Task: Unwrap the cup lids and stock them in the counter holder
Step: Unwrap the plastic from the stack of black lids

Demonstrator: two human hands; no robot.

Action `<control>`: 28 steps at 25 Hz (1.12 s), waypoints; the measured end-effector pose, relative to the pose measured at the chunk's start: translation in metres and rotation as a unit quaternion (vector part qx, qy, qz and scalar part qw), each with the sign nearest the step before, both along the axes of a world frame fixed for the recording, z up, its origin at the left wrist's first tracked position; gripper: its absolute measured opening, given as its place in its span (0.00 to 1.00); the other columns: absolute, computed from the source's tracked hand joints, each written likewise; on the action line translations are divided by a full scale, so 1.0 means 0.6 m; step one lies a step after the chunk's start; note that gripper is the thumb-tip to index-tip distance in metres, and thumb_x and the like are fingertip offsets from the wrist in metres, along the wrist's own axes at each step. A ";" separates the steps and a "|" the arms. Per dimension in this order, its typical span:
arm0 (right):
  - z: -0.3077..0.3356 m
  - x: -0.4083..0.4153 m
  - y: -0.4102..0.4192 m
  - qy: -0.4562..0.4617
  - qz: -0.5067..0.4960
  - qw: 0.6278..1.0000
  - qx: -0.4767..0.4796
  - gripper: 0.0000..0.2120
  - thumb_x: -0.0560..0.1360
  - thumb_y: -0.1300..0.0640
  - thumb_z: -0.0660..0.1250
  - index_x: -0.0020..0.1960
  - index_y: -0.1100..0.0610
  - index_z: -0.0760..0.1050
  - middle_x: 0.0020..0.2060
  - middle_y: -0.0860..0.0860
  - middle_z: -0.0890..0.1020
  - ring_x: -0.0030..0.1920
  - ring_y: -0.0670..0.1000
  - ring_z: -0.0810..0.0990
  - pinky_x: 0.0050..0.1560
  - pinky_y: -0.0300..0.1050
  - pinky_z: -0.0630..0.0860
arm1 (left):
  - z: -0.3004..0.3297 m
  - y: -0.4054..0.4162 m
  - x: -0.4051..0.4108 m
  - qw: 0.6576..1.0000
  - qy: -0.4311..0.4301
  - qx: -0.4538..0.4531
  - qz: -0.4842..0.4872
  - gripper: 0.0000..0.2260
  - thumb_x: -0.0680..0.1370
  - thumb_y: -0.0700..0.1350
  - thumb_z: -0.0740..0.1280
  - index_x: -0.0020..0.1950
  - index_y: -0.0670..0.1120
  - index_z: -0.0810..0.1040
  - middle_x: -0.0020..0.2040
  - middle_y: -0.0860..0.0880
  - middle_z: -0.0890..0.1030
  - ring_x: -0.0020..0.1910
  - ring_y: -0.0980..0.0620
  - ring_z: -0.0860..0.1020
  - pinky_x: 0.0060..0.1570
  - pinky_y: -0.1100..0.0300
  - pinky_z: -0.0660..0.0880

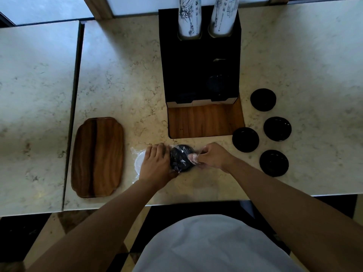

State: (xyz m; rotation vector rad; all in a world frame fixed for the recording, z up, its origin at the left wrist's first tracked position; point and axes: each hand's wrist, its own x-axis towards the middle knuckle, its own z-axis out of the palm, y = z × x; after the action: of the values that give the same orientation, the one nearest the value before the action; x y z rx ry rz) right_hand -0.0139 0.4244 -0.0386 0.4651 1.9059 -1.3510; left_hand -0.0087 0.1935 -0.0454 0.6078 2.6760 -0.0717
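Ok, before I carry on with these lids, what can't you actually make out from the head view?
- Lid count in the wrapped stack: the crinkled plastic and both hands cover it.
- The white item under the left hand: mostly hidden.
- Right hand fingertips: buried in the wrap.
- Holder slots: too dark to see how full.
- Cup stacks: cut off by the top edge.
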 end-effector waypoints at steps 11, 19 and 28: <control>-0.010 0.002 -0.009 0.035 0.007 0.999 0.012 0.10 0.71 0.52 0.77 0.49 0.57 0.85 0.44 0.54 0.87 0.44 0.52 0.86 0.47 0.47 0.83 | -0.001 0.000 0.000 0.999 -0.002 -0.022 -0.024 0.48 0.74 0.73 0.62 0.80 0.39 0.60 0.77 0.36 0.64 0.76 0.36 0.62 0.79 0.41 0.54; -0.011 0.005 -0.012 0.053 0.021 0.998 0.014 0.11 0.68 0.47 0.79 0.45 0.52 0.85 0.39 0.48 0.87 0.40 0.47 0.86 0.42 0.40 0.82 | -0.007 0.000 0.004 0.999 0.009 -0.044 -0.020 0.49 0.75 0.74 0.58 0.81 0.37 0.56 0.78 0.37 0.62 0.77 0.37 0.60 0.79 0.42 0.52; -0.004 0.019 0.033 0.027 -0.069 0.997 0.002 0.06 0.71 0.53 0.78 0.44 0.55 0.86 0.33 0.47 0.87 0.32 0.42 0.83 0.32 0.34 0.77 | -0.007 0.001 0.003 1.000 0.012 -0.012 -0.011 0.47 0.74 0.74 0.57 0.80 0.39 0.57 0.77 0.37 0.65 0.76 0.37 0.62 0.78 0.42 0.56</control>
State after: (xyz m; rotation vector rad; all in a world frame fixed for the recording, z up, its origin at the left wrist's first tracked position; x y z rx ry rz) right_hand -0.0026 0.4442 -0.0409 0.5754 1.9509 -1.4627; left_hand -0.0067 0.1941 -0.0497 0.6327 2.6891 -0.1167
